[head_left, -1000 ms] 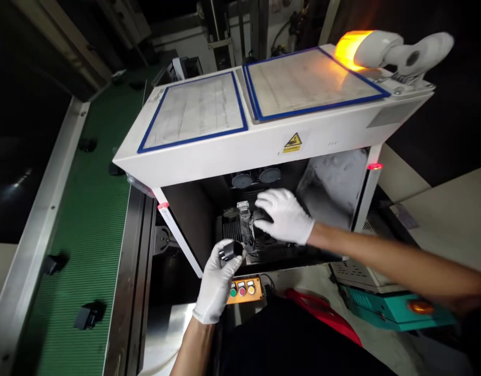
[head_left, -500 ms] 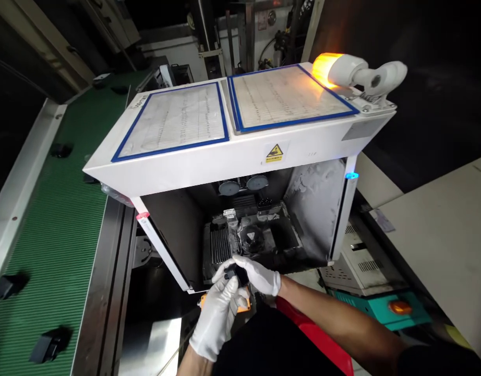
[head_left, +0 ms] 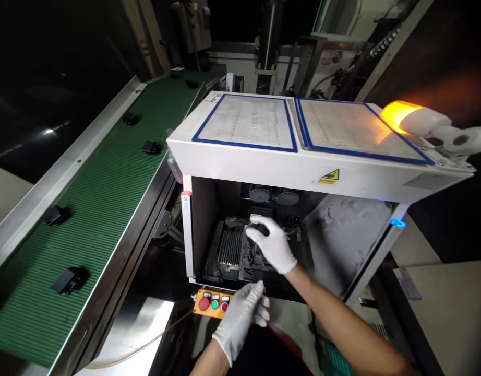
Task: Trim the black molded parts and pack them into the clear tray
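Note:
My right hand [head_left: 274, 245], in a white glove, reaches into the opening of the white machine [head_left: 244, 164]. Its thumb and fingers are curved round a dark space, and what they grip cannot be made out against the black interior. Below the opening is my left hand [head_left: 242, 316], also gloved, its thumb and fingers apart with nothing visible between them. It is beside the orange control box [head_left: 209, 308]. Inside the machine are a ribbed metal block [head_left: 230, 248] and two round grey discs [head_left: 260, 195].
On the left runs a green ribbed conveyor [head_left: 107, 209] carrying several black parts, one of them [head_left: 70, 280] near the front. An orange lamp [head_left: 400, 116] glows at the machine's right end. The machine's side posts frame the opening.
My hands have separated: the right went up into the machine while the left stayed below. The black part between them is no longer distinguishable. The view has turned left, showing more conveyor and the control box buttons.

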Demonstrator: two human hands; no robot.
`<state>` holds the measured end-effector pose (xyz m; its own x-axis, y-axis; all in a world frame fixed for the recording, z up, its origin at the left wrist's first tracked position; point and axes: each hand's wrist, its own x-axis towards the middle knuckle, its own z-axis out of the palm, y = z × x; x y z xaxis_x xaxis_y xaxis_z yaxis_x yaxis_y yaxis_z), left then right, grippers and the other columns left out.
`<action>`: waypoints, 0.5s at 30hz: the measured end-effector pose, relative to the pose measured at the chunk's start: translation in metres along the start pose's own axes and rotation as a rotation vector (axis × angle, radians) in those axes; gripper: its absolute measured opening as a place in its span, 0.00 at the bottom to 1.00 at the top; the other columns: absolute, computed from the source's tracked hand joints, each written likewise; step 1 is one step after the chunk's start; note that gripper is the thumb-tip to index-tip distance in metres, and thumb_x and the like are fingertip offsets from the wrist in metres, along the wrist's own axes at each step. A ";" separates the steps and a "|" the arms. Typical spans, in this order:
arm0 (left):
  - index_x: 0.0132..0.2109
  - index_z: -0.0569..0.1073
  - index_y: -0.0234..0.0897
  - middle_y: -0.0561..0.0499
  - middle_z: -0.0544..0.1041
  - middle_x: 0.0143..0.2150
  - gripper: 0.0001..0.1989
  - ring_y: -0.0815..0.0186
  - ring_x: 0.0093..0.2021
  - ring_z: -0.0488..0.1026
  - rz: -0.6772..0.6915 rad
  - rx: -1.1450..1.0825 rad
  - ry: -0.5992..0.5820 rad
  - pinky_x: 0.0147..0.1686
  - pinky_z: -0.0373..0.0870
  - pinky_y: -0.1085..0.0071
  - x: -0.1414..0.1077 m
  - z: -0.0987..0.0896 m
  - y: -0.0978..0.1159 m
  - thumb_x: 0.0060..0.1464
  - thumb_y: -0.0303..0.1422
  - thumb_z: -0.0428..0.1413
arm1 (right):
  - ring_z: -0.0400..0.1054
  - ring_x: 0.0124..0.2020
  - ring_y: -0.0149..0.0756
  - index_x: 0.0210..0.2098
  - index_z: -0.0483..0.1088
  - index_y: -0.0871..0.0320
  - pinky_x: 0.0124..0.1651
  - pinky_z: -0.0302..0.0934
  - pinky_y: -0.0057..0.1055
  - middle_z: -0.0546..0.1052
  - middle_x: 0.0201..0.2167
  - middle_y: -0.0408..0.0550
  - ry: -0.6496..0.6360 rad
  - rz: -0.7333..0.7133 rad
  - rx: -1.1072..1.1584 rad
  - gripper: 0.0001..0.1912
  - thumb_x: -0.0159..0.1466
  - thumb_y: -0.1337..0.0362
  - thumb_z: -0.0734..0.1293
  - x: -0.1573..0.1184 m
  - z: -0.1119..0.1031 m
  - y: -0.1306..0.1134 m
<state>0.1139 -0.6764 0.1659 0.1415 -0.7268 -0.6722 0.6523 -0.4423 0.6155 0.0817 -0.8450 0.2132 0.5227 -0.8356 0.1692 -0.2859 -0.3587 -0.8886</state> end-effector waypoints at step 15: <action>0.40 0.72 0.33 0.48 0.77 0.32 0.17 0.69 0.25 0.74 0.003 -0.380 0.398 0.27 0.72 0.73 -0.028 -0.085 -0.040 0.53 0.41 0.66 | 0.69 0.37 0.44 0.68 0.57 0.47 0.31 0.56 0.34 0.70 0.50 0.55 -0.301 -0.305 -1.335 0.36 0.68 0.35 0.55 0.062 0.008 0.027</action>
<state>0.1469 -0.5934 0.1255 0.3667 -0.4403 -0.8195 0.8637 -0.1662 0.4758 0.1130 -0.9032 0.1963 0.8029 -0.5952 0.0318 -0.5809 -0.7695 0.2653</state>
